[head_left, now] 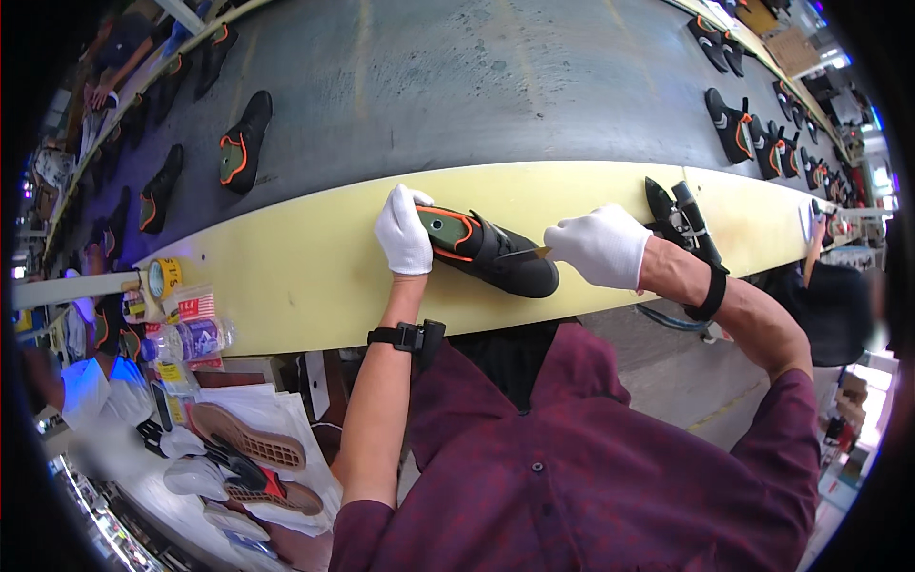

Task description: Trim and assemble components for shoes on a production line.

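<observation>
A black shoe with a green, orange-edged heel part is laid on its side at the centre of the frame, on the pale yellow worktop that bends across the picture. Its long axis runs from upper left to lower right: the heel points to the upper left, the toe to the lower right.

The heel end is clasped by the left hand, white-gloved, its grip closed around the green part. The right hand, also gloved, is kept just right of the shoe; a thin, tan-tipped tool is pinched in its grip and is laid against the shoe's side. A black band is worn on each wrist.

At the left end of the worktop a round yellow roll of tape is seen, and below it a clear plastic bottle with a bluish label, lying among small red-and-white labelled packets. In the lower left of the frame, tan shoe soles are set on white sheets.

Behind the worktop, a dark conveyor belt is loaded with further black shoes at the upper left and upper right. Black straps are laid right of the right hand.
</observation>
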Motion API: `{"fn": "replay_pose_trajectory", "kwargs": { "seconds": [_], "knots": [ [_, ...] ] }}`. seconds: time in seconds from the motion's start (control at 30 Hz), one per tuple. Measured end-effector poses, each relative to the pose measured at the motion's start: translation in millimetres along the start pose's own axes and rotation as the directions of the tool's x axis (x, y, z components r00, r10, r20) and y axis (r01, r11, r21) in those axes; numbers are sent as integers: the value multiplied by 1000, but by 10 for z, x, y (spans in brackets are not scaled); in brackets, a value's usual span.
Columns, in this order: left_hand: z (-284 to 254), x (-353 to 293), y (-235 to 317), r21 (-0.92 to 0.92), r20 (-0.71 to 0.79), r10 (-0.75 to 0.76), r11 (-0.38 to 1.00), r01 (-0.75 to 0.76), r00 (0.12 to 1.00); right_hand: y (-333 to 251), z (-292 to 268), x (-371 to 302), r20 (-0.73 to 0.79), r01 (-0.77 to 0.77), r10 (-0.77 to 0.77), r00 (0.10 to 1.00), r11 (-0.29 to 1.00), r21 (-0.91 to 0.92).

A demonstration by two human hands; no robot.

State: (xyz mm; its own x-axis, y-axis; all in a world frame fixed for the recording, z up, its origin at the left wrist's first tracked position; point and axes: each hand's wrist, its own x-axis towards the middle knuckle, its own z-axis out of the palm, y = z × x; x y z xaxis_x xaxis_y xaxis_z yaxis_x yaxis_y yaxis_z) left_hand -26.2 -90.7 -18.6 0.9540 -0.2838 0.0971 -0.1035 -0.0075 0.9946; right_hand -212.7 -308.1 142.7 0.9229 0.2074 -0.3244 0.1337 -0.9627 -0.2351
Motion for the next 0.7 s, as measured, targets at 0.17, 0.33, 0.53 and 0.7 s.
{"fn": "replay_pose_trajectory", "kwargs": {
  "seconds": [0.17,0.33,0.53,0.7],
  "knots": [
    [35,-6,1,-34,-45,-16,999,15,999,-74,-165,227,111,-2,12,994,996,-93],
    [94,32,-22,-22,-106,-28,999,26,994,-111,-313,480,250,31,18,968,981,-190],
    [55,58,18,-37,-80,-30,999,27,996,-312,-519,771,495,124,-15,869,975,-187],
    [29,99,8,9,26,-31,999,31,999,-285,-261,616,360,114,-71,930,988,-100]
  ]
}}
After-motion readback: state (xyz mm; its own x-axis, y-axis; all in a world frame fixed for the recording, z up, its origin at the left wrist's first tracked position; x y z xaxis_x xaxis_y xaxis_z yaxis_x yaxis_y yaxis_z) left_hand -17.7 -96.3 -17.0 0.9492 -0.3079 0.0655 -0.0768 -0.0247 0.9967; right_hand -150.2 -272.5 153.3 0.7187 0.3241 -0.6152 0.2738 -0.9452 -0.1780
